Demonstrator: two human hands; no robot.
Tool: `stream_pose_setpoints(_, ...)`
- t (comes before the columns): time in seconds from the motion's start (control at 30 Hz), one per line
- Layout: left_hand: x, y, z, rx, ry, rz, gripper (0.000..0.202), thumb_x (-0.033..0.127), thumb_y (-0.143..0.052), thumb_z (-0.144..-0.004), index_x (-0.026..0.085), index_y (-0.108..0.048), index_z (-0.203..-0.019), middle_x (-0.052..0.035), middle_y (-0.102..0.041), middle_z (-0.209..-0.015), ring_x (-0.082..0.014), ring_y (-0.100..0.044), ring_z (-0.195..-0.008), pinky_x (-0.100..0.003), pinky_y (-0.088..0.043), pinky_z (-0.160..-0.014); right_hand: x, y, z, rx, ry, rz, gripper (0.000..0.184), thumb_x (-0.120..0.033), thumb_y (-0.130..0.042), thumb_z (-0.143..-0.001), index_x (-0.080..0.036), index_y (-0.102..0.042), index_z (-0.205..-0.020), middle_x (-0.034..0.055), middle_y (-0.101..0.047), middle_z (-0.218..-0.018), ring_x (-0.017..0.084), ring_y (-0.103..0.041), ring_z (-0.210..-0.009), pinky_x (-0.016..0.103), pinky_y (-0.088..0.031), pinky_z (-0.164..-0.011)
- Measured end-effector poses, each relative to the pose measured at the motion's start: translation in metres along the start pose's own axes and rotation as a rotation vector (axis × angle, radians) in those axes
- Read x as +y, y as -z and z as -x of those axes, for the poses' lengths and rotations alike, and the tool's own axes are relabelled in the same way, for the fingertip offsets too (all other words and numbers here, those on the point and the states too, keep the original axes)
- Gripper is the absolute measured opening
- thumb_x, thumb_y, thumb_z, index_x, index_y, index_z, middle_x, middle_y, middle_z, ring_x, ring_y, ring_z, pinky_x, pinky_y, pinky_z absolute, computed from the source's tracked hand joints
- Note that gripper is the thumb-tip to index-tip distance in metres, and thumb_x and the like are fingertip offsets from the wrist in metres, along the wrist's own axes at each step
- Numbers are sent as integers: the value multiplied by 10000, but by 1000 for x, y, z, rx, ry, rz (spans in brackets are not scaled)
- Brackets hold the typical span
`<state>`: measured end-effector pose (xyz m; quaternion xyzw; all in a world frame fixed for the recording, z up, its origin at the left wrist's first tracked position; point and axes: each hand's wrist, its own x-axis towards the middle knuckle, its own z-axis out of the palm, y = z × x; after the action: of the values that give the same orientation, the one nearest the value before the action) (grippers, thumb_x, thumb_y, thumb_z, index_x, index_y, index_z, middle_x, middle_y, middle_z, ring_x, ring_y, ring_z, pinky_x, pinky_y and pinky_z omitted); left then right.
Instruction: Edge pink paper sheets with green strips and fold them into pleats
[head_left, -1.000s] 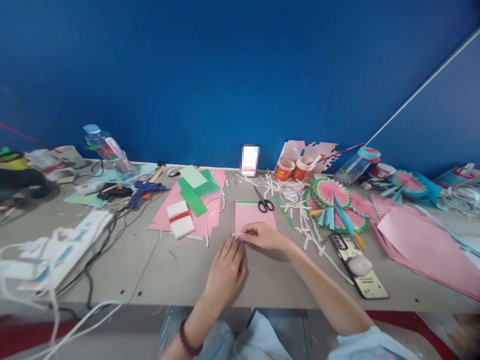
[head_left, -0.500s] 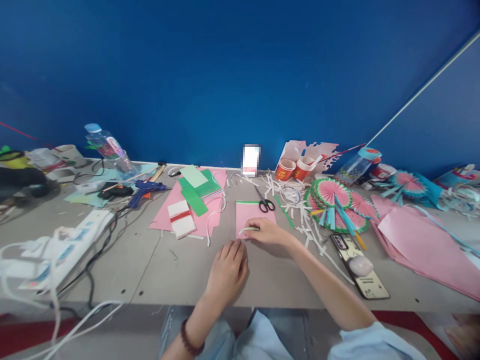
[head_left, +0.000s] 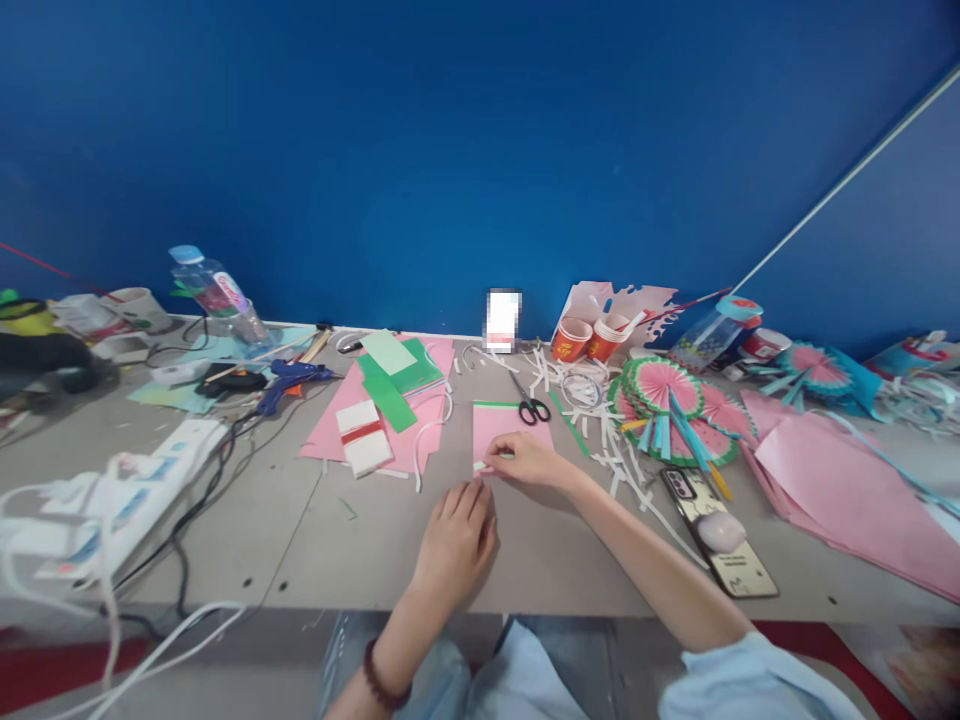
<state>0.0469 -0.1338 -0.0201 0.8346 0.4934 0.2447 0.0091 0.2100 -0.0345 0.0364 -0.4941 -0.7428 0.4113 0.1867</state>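
A pink sheet of paper [head_left: 491, 425] with a green strip along its far edge lies flat on the table before me. At its near left corner my right hand [head_left: 521, 460] is closed in a pinch over the paper. From its fingertips pokes a short pale strip [head_left: 480, 465], which looks like paper or tape. My left hand [head_left: 459, 525] rests palm down on the table, fingers stretched out, fingertips close to the sheet's near edge. Black-handled scissors [head_left: 534, 411] lie across the sheet's far right part.
On the left are pink and green papers [head_left: 390, 400], a white pack with a red band [head_left: 364, 438] and a power strip [head_left: 150, 490]. On the right are curled white scraps [head_left: 611, 455], watermelon paper fans [head_left: 667, 400], a phone [head_left: 750, 580] and red paper cups [head_left: 571, 340].
The pale strip, earlier a longer curve standing out above my right fingers, now shows only as a short end at the paper's corner. My left hand has hardly moved.
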Motion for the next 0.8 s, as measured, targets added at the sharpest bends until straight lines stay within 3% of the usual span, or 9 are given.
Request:
stream_pose_setpoints(0.17, 0, 1, 0, 1, -5, 1, 360, 177, -461, -870, 136, -536, -1219, -124, -594, -1223, -272, -517, -1119, -429, -453, -921, 3, -10, -2, 12, -19, -3, 143, -231, -568, -761, -163, -682, -708, 23, -695, -777, 144, -617, -754, 227, -424, -696)
stream_pose_setpoints(0.33, 0, 0, -1, 2, -3, -2, 357, 182, -461, -870, 136, -537, -1216, -125, -587, -1234, -274, -516, -1121, -431, -454, -921, 12, -21, -4, 104, 11, 82, 146, -187, -543, -763, -156, -679, -722, 40, -697, -794, 147, -614, -755, 231, -422, -698)
stream_pose_setpoints(0.8, 1, 1, -1, 2, -4, -4, 347, 173, -453, -874, 142, -537, -1209, -124, -587, -1235, -269, -520, -1115, -427, -449, -919, 10, -29, -2, 162, -77, 173, 154, -143, -517, -761, -156, -666, -729, 67, -705, -810, 167, -615, -761, 248, -407, -687)
